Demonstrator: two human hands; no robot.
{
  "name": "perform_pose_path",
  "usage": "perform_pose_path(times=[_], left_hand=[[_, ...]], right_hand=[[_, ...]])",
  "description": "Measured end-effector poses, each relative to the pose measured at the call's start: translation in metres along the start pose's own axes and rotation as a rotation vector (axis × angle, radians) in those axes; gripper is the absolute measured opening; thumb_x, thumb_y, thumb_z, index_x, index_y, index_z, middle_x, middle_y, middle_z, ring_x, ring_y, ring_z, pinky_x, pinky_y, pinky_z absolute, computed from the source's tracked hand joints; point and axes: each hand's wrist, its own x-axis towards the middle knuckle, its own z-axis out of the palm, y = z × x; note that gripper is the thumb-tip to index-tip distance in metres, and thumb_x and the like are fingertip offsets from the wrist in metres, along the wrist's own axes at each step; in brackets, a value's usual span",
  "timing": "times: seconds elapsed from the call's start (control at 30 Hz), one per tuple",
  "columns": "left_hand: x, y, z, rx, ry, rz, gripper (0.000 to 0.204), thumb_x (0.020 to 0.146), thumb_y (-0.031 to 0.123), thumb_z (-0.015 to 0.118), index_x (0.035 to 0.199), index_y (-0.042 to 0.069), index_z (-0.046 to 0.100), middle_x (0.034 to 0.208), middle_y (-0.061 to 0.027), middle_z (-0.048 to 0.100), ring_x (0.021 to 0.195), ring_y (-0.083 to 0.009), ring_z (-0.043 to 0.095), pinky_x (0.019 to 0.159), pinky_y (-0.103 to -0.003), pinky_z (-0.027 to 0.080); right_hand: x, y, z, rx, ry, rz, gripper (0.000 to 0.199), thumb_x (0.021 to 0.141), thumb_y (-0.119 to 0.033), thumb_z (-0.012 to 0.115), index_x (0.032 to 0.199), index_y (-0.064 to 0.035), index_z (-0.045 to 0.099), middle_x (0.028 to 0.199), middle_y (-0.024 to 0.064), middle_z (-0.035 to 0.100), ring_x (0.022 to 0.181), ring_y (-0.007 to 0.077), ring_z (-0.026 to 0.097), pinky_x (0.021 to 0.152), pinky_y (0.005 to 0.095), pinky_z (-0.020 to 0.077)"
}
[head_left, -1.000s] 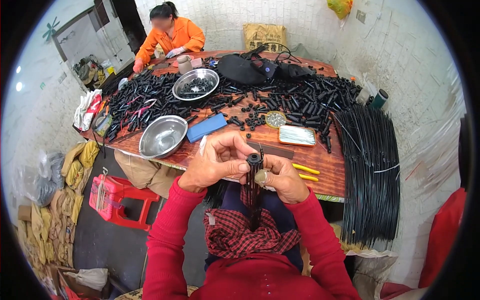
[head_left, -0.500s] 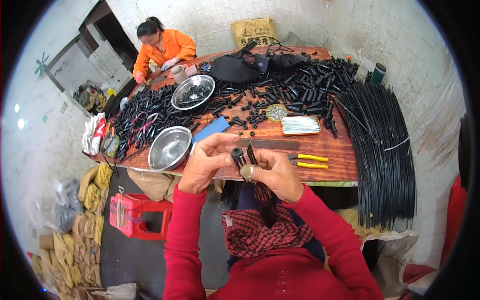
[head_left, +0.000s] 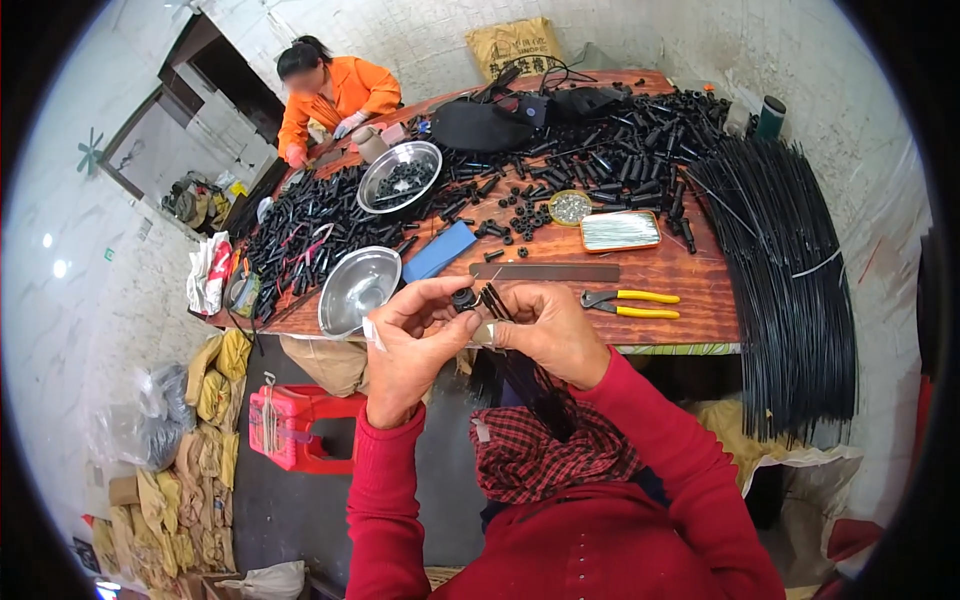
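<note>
Above the near table edge, my left hand point(head_left: 412, 345) pinches a small black round fitting point(head_left: 463, 298) between thumb and fingers. Pale tape wraps part of that hand. Close beside it, my right hand point(head_left: 552, 328) is closed on a bundle of thin black strips point(head_left: 540, 395); their tips poke up past the thumb and their lower ends hang over my lap. A pale covering sits on the right thumb. Fitting and strip tips are very near each other; whether they touch, I cannot tell.
Pliers with yellow handles point(head_left: 645, 304), a dark flat bar point(head_left: 550, 271), a tray of thin pale rods point(head_left: 620, 231) and a steel bowl point(head_left: 362, 290) lie nearby. Long black strips point(head_left: 790, 290) overhang the right. Across the table, a person in orange point(head_left: 345, 95) works. A red stool point(head_left: 300, 425) stands left.
The view has shifted slightly, so the table appears farther right. My left hand has turned, bringing the black fitting higher and tilting it. The right hand still grips the strips.
</note>
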Motion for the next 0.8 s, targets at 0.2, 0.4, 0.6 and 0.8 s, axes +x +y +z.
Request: perform_pose_path(times=[0.2, 0.4, 0.6, 0.8], left_hand=[[-0.001, -0.005, 0.002, 0.038, -0.018, 0.022, 0.032, 0.079, -0.004, 0.070, 0.110, -0.003, 0.065, 0.093, -0.0039, 0.068, 0.080, -0.0079, 0.064, 0.072, -0.019, 0.048], [-0.003, 0.000, 0.010, 0.004, 0.039, 0.055, 0.029, 0.076, -0.007, 0.069, 0.105, -0.002, 0.068, 0.078, 0.0064, 0.057, 0.063, 0.0018, 0.042, 0.056, -0.014, 0.031], [-0.002, -0.009, 0.001, -0.091, -0.043, 0.025, 0.033, 0.077, 0.000, 0.073, 0.109, -0.001, 0.066, 0.095, -0.0023, 0.066, 0.079, -0.0065, 0.058, 0.069, -0.019, 0.045], [-0.004, -0.014, 0.001, -0.198, -0.027, 0.078, 0.036, 0.080, -0.001, 0.074, 0.114, -0.005, 0.064, 0.090, -0.0043, 0.066, 0.073, -0.0069, 0.059, 0.068, -0.019, 0.048]], right_hand=[[-0.001, 0.000, -0.006, -0.298, 0.059, 0.051, 0.018, 0.083, -0.006, 0.074, 0.097, 0.0032, 0.069, 0.086, 0.0015, 0.068, 0.076, 0.0044, 0.059, 0.066, 0.0214, 0.0481], [0.000, 0.007, -0.005, -0.332, 0.138, -0.096, 0.025, 0.074, -0.019, 0.080, 0.076, 0.0018, 0.066, 0.059, 0.0064, 0.061, 0.054, 0.0094, 0.052, 0.052, 0.0294, 0.0418], [-0.012, -0.017, -0.004, -0.724, 0.093, -0.235, 0.026, 0.077, -0.024, 0.072, 0.086, 0.0000, 0.067, 0.070, 0.0173, 0.062, 0.060, 0.0304, 0.061, 0.055, 0.0404, 0.0451], [-0.015, -0.028, 0.001, -0.899, 0.046, -0.474, 0.014, 0.084, -0.015, 0.062, 0.090, -0.0023, 0.061, 0.075, 0.0190, 0.062, 0.070, 0.0414, 0.060, 0.061, 0.0503, 0.0447]])
